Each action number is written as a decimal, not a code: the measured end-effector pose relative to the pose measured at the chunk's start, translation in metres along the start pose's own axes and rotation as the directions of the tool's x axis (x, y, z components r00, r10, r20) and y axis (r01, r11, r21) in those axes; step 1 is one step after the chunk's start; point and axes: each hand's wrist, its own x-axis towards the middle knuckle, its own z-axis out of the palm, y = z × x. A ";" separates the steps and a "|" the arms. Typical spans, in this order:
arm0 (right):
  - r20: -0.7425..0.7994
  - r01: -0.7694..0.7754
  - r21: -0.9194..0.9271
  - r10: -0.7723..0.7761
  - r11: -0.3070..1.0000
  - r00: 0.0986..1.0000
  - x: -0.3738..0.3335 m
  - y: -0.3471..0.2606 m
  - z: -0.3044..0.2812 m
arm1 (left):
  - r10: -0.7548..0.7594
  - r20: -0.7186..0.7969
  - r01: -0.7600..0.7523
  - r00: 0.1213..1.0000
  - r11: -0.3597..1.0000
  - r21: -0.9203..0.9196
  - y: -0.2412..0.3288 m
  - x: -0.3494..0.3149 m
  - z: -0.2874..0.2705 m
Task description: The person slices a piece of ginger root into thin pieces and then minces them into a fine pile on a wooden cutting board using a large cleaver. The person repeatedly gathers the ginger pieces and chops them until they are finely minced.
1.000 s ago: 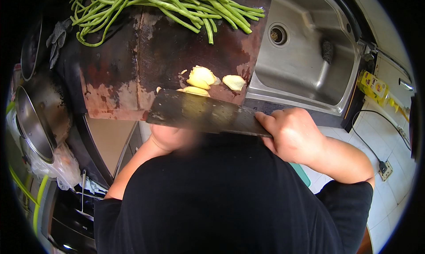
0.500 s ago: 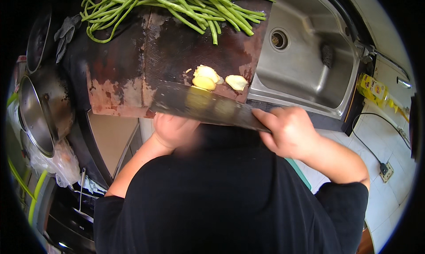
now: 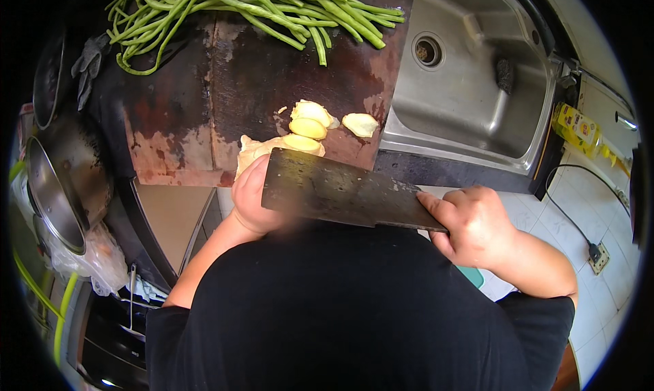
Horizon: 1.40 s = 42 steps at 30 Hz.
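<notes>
My right hand is closed around the handle end of a cleaver, a broad dark blade with wet specks. The blade lies flat-looking across the board's near edge, close to my shirt. At its left end my left hand grips a piece of ginger root; the blade hides part of that hand. Pale yellow cut ginger shows just above the blade. Beyond it are ginger slices bunched together, and a single ginger slice lies apart to the right. All rest on a dark, worn wooden cutting board.
Long green beans lie heaped at the board's far side. To the right is a steel sink with a dark scrubber in it. A yellow bottle stands beyond. Metal pans and a plastic bag are at left.
The cleaver has moved right and toward me, uncovering the ginger root under my left hand. My right hand has moved with it. The whole view has shifted slightly.
</notes>
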 end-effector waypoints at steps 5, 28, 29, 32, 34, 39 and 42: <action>0.046 -0.029 0.041 0.027 0.999 0.999 0.006 0.001 -0.002 | -0.064 0.027 0.066 0.998 0.994 -0.082 0.002 0.002 0.001; 0.017 -0.146 0.058 0.145 0.988 0.989 0.070 -0.021 0.028 | 0.681 0.104 -0.549 0.724 0.479 0.686 0.014 0.008 -0.001; -0.003 -0.147 0.057 0.147 0.988 0.989 0.069 -0.020 0.031 | 0.695 0.100 -0.546 0.712 0.459 0.701 0.014 0.009 0.001; -0.190 -0.062 0.123 0.085 0.990 0.978 0.063 -0.007 0.044 | 0.734 0.075 -0.571 0.675 0.454 0.684 0.018 0.011 0.002; -0.284 0.000 0.141 0.041 0.990 0.958 0.057 -0.004 0.045 | 0.736 0.080 -0.592 0.672 0.469 0.655 0.017 0.009 -0.001; -0.468 0.061 0.282 0.082 0.957 0.880 0.031 -0.016 0.033 | 0.582 0.070 -0.458 0.810 0.554 0.696 0.022 0.000 -0.023; -0.489 -0.040 0.411 0.258 0.911 0.834 0.021 -0.024 0.032 | 0.516 0.095 -0.441 0.852 0.607 0.661 0.016 -0.004 -0.032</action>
